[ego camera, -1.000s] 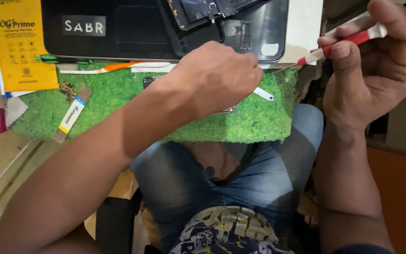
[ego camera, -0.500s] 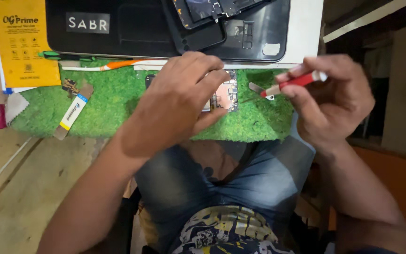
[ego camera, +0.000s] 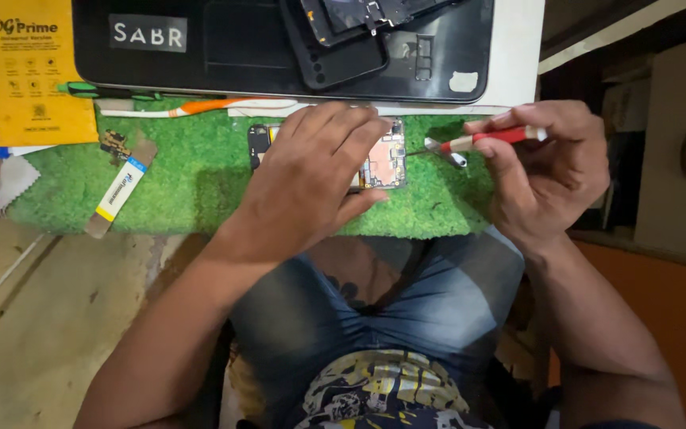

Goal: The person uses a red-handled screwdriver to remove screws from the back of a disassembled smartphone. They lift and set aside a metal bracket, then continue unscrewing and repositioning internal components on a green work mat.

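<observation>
opened phone (ego camera: pixel 384 161) under left hand (ego camera: pixel 311 183), screwdriver (ego camera: pixel 482 141) beside

Opened phone (ego camera: pixel 387 163) mostly hidden under left hand (ego camera: pixel 311 183); screwdriver (ego camera: pixel 486 141) tip contact unclear.

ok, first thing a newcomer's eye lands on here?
The left hand pressing down on an opened phone at the middle of the green turf mat. Next, the right hand at the mat's right edge, aiming a red-handled screwdriver at the phone. A yellow packet lies top left.
</observation>
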